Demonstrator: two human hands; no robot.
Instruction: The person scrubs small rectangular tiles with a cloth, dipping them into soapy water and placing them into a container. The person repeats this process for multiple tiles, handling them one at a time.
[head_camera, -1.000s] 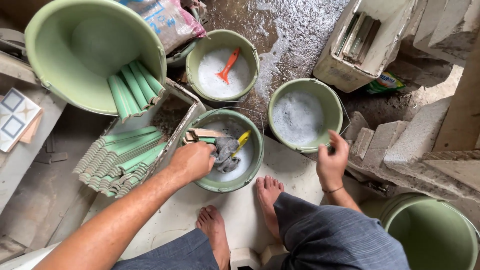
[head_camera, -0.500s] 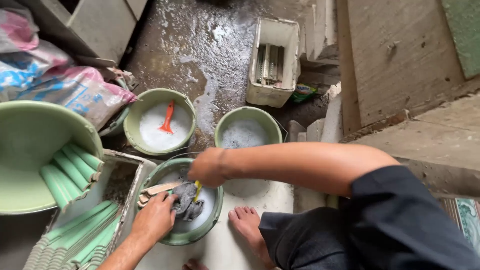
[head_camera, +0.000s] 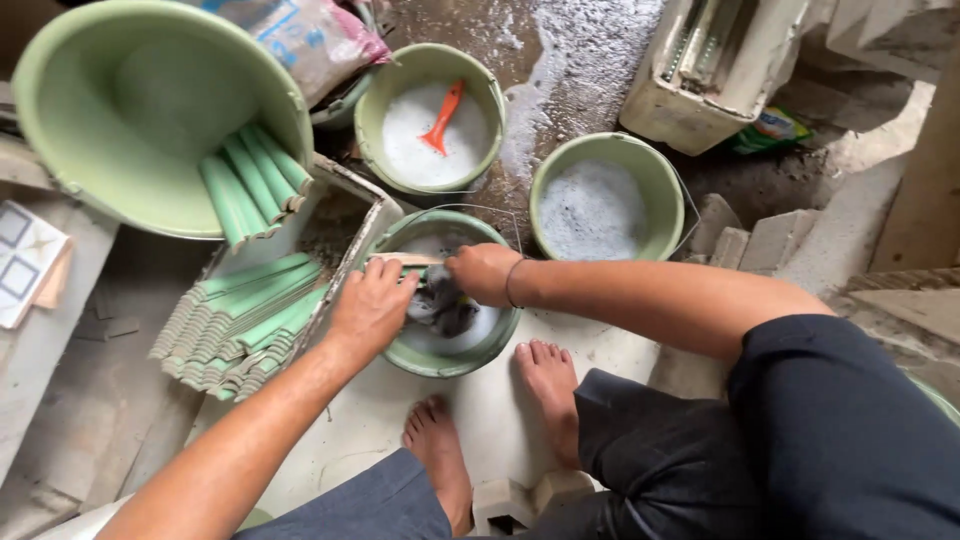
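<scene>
A small green bucket (head_camera: 432, 366) of soapy water stands on the floor in front of my bare feet (head_camera: 549, 384). My left hand (head_camera: 370, 308) reaches over its left rim, with the fingers closed on a narrow green tile (head_camera: 400, 260) that lies across the bucket. My right hand (head_camera: 483, 272) is inside the bucket just right of the left hand, curled shut. It sits above a wet grey cloth (head_camera: 446, 312). The yellow brush seen there earlier is hidden under this hand.
Behind stand a bucket (head_camera: 372, 100) with foam and an orange brush (head_camera: 441, 116), and a second foamy bucket (head_camera: 541, 190). At the left are a big green basin (head_camera: 60, 150), curved green tiles (head_camera: 250, 185), and a box of stacked tiles (head_camera: 240, 320). A white crate (head_camera: 690, 110) and bricks (head_camera: 790, 238) lie to the right.
My right hand came from the right bucket's rim across into the near bucket and closed over the yellow brush. My left hand stayed at the bucket's left rim. The view swung right and back.
</scene>
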